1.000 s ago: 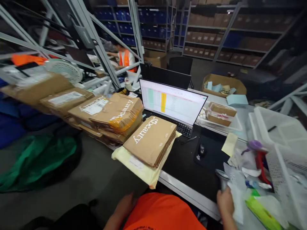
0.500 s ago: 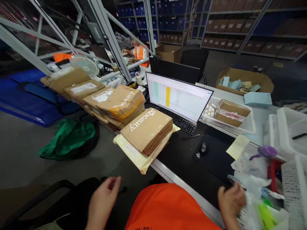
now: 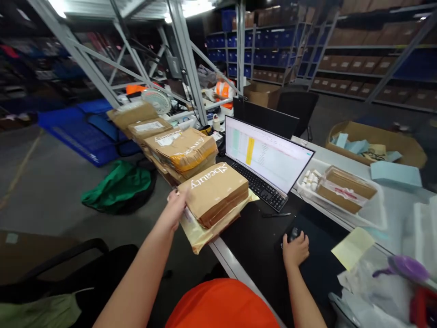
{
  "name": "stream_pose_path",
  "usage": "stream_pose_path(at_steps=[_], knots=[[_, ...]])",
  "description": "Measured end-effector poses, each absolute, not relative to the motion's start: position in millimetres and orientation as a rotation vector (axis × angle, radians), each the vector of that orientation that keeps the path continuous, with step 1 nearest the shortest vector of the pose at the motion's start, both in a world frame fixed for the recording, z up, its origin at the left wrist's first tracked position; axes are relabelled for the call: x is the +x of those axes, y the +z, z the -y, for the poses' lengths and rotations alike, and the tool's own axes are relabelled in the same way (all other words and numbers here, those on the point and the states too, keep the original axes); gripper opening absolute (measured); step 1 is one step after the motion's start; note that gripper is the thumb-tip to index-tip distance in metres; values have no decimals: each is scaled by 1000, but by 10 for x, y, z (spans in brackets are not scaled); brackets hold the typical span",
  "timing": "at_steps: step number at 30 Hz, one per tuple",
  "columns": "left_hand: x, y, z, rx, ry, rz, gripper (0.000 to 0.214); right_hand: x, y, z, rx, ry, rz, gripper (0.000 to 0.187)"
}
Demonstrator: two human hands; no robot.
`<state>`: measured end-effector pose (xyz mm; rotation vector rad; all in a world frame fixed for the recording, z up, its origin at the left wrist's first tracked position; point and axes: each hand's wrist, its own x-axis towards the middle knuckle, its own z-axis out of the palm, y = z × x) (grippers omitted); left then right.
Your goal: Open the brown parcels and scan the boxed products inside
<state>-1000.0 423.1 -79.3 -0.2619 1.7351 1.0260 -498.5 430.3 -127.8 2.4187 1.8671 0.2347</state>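
A stack of brown kraft paper bags (image 3: 218, 187) with white "beauty" lettering lies on a pale yellow padded envelope (image 3: 195, 237), which juts over the desk's near edge. My left hand (image 3: 177, 207) is at the left corner of this stack, fingers curled against its edge; the fingertips are partly hidden. On the dark mouse pad (image 3: 317, 241), my right hand (image 3: 296, 248) rests over a black computer mouse (image 3: 293, 233), fingers bent round it. Beyond the stack stand a monitor (image 3: 266, 152) showing a spreadsheet and a black keyboard (image 3: 259, 184).
More brown parcels (image 3: 184, 150) are piled along the left. A pen (image 3: 276, 215) lies before the keyboard. On the right are a white basket (image 3: 378, 214) with a carton, a yellow paper (image 3: 353, 248) and a purple object (image 3: 408, 268). A person (image 3: 223, 91) in an orange vest sits farther back.
My left hand has reached forward from my lap side to the bag stack's corner. My right hand has moved from beside the plastic bags onto the mouse. The view has swung left.
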Motion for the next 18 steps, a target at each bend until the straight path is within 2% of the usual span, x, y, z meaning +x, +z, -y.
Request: stream_pose_path(at_steps=[3, 7, 11, 18], knots=[[-9898, -734, -4307, -327, 1092, -1607, 41, -4815, -1322, -4199, 2285, 330, -1959, 64], [-9834, -692, -4318, -428, 1171, -1485, 35, -4666, -1325, -4230, 2202, 441, -1989, 67], [-9818, -676, -4295, -495, 1211, -1497, 42, -4607, -1306, -4331, 2138, 483, -1973, 67], [-9809, -714, -4286, -516, 1230, -1412, 60, -4567, -1331, -4353, 2079, 485, -2017, 50]])
